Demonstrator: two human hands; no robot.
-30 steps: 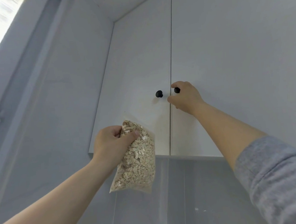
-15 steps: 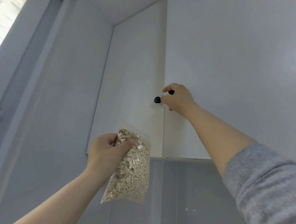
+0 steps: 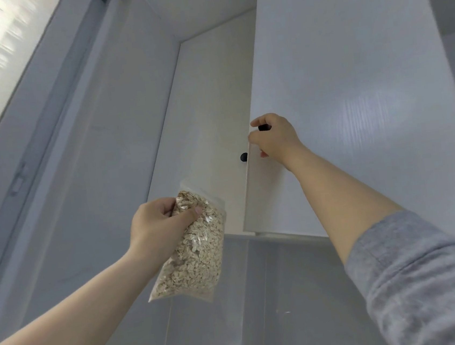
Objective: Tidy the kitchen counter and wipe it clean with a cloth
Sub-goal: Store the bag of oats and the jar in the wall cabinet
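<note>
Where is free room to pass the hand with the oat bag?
Open air lies below the right door, between the oat bag and the right arm. At that door's edge it is tight: right hand grips its knob, the left door's knob beside. Inside is hidden.

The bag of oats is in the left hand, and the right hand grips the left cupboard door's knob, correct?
Wrong door: the head view shows the right hand gripping the knob of the right cupboard door, which stands ajar. The left hand does hold the bag of oats.
</note>
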